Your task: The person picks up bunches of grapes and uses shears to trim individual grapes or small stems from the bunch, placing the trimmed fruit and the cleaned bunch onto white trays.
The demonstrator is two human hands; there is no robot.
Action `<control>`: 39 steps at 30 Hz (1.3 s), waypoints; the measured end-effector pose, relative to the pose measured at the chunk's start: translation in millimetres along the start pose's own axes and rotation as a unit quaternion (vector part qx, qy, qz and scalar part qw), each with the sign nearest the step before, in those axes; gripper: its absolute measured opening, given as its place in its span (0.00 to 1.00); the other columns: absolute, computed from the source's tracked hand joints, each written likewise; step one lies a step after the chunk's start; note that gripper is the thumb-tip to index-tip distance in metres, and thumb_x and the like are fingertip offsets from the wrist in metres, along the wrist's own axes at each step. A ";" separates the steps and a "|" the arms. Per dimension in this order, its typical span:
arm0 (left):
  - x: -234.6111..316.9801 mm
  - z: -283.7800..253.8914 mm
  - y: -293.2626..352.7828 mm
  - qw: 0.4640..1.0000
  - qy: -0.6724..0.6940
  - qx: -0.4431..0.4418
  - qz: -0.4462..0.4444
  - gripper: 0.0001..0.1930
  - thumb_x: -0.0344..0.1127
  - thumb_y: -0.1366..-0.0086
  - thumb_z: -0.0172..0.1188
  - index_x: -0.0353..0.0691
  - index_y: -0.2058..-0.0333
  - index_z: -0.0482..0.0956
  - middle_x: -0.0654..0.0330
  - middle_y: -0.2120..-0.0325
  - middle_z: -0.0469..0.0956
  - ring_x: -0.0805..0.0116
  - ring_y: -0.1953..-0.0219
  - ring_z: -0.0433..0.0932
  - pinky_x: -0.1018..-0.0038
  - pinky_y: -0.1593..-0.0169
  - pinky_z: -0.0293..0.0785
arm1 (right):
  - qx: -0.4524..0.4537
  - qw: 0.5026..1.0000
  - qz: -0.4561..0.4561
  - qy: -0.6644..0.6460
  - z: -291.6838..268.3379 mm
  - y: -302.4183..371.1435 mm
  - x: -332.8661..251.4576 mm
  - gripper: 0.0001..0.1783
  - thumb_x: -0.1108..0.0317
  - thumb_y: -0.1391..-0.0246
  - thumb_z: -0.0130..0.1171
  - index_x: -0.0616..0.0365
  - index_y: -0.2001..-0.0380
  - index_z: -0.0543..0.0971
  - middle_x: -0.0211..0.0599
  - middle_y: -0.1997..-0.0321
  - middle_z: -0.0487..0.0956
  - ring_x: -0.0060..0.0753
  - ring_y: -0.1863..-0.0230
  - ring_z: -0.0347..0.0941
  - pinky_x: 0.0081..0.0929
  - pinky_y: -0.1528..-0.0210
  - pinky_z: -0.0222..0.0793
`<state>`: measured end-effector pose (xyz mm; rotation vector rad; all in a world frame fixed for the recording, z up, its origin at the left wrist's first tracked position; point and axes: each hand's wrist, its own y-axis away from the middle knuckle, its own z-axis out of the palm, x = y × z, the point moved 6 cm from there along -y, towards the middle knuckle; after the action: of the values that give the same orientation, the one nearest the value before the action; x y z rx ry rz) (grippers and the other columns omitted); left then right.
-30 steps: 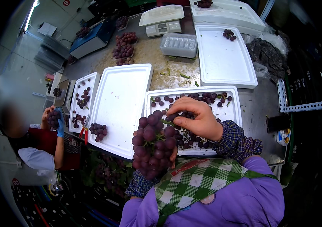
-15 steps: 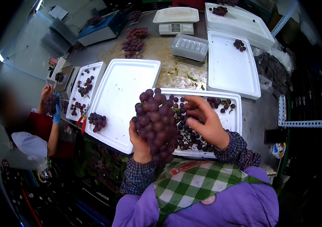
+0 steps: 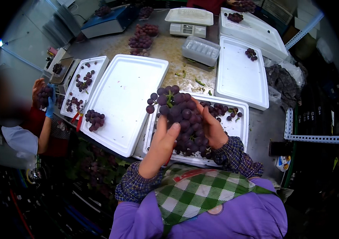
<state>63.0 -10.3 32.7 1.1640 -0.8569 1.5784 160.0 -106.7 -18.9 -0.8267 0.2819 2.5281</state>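
Note:
A large bunch of dark purple grapes (image 3: 185,109) is raised over a white foam tray (image 3: 244,139), its green stem showing near the top. My left hand (image 3: 159,145) cups the bunch from the near left, thumb pressed against the grapes. On the right side, the fingers of my right hand (image 3: 214,129) curl behind the same bunch. Loose grapes (image 3: 219,109) and small clusters lie in the tray below, partly hidden by the bunch and my hands. A sliver of something red shows below my left hand; I cannot make out what it is.
Left of my tray lies another white foam tray (image 3: 127,85) with a grape cluster (image 3: 94,119) in its near corner. Red-handled shears (image 3: 78,116) rest beside it. Beyond stand clear plastic boxes (image 3: 201,49) and a scale (image 3: 188,24). A co-worker's gloved hand (image 3: 50,105) holds grapes at left.
The bunch has been tipped, so its stem end now shows. My right hand has come in from the right onto the bunch, and my left hand has shifted its hold. The view has moved slightly.

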 end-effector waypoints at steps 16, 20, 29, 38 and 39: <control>1.1 -10.4 8.3 0.981 -0.188 0.033 0.043 0.35 0.35 0.34 0.59 0.29 0.33 0.56 0.46 0.34 0.58 0.57 0.38 0.67 0.67 0.44 0.73 | 0.034 0.979 0.084 -0.182 -20.5 2.3 16.5 0.34 0.40 0.31 0.41 0.54 0.35 0.66 0.44 0.37 0.73 0.43 0.40 0.73 0.45 0.37 0.71; 16.5 -2.8 8.9 0.964 -0.253 0.025 0.075 0.30 0.33 0.35 0.60 0.29 0.37 0.64 0.45 0.34 0.59 0.57 0.38 0.68 0.68 0.45 0.73 | -0.025 0.971 0.048 -0.233 -0.7 -0.2 2.6 0.35 0.39 0.32 0.41 0.53 0.34 0.65 0.44 0.35 0.71 0.45 0.39 0.72 0.44 0.37 0.71; 22.4 5.8 10.1 0.935 -0.324 -0.002 0.142 0.24 0.31 0.36 0.59 0.29 0.42 0.71 0.44 0.37 0.62 0.55 0.42 0.72 0.67 0.46 0.74 | -0.070 0.977 0.003 -0.204 -1.6 2.7 -5.4 0.35 0.41 0.32 0.42 0.53 0.32 0.63 0.45 0.33 0.69 0.46 0.36 0.70 0.45 0.35 0.69; 16.0 0.1 9.4 0.947 -0.305 0.007 0.101 0.21 0.30 0.34 0.56 0.28 0.43 0.72 0.48 0.37 0.64 0.64 0.48 0.75 0.69 0.46 0.74 | -0.002 0.963 0.070 -0.259 -17.4 3.1 11.3 0.35 0.42 0.32 0.42 0.54 0.32 0.63 0.43 0.32 0.69 0.45 0.37 0.71 0.44 0.35 0.68; 15.1 -0.1 9.8 0.950 -0.294 0.004 0.107 0.21 0.28 0.35 0.57 0.28 0.44 0.73 0.48 0.38 0.65 0.64 0.49 0.76 0.70 0.49 0.75 | -0.010 0.971 0.059 -0.231 -13.4 5.4 8.7 0.35 0.42 0.32 0.42 0.54 0.32 0.63 0.43 0.32 0.68 0.43 0.35 0.69 0.43 0.33 0.66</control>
<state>52.3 -8.7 47.1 1.6283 -1.4010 1.4116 157.9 -112.6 -34.6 -0.2133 0.1526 2.7444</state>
